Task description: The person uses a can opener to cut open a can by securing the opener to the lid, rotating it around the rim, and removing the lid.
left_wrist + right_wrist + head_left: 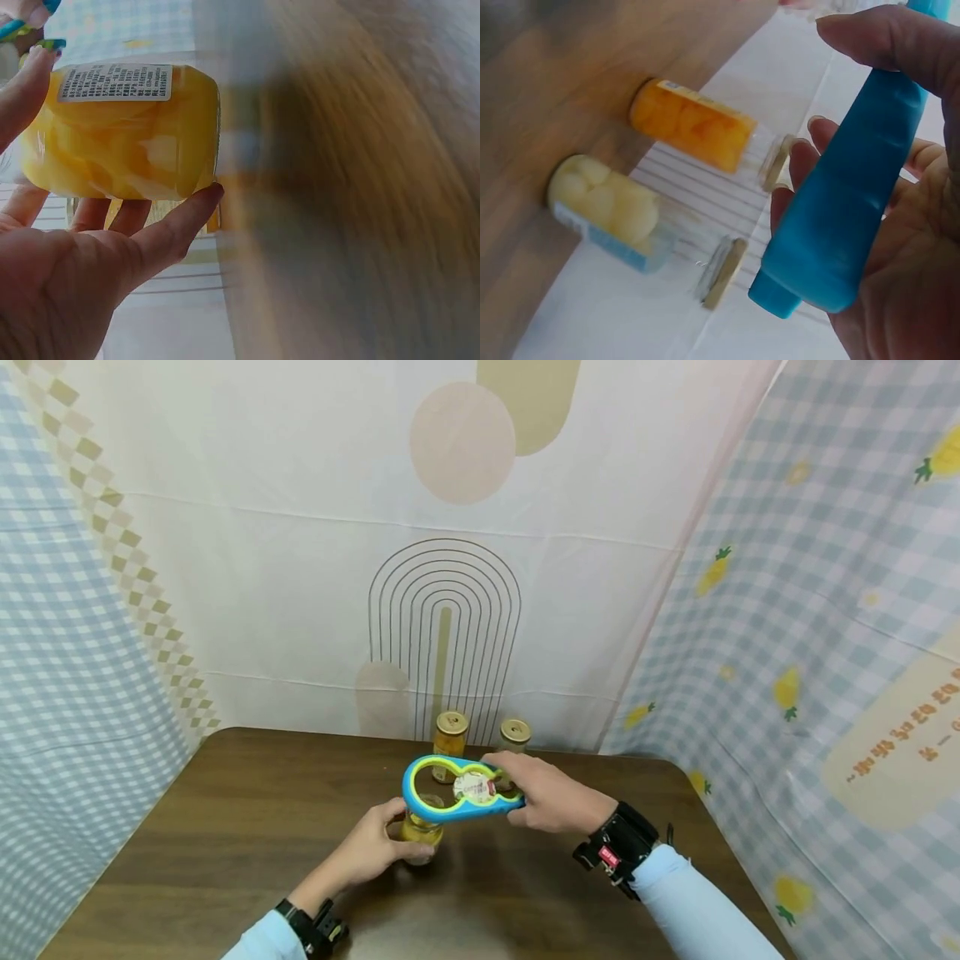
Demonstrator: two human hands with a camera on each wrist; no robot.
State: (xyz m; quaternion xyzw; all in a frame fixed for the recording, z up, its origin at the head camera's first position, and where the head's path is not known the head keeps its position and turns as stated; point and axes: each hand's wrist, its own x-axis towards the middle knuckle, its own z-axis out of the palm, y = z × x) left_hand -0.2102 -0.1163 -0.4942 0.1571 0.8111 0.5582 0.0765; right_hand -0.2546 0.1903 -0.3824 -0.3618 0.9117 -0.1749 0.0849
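My left hand (360, 852) holds a glass jar of yellow fruit (423, 833), thumb on one side and fingers on the other. In the left wrist view that jar (112, 150) has a printed white label near the thumb side. My right hand (558, 793) grips one end of a blue and lime-green jar opener (480, 809) with rings of different sizes. Its largest ring overlaps the top of the held jar in the head view, partly hiding it. A round printed white label (474, 787) shows in the opener's middle. The right wrist view shows the opener's blue side (840, 202) between thumb and fingers.
Behind the opener stand a jar of orange fruit (450, 739) and a jar of pale round fruit (611, 199), both with gold lids. The brown wooden table (247, 810) meets a white patterned cloth (285, 610) at the back; checked cloths hang at both sides.
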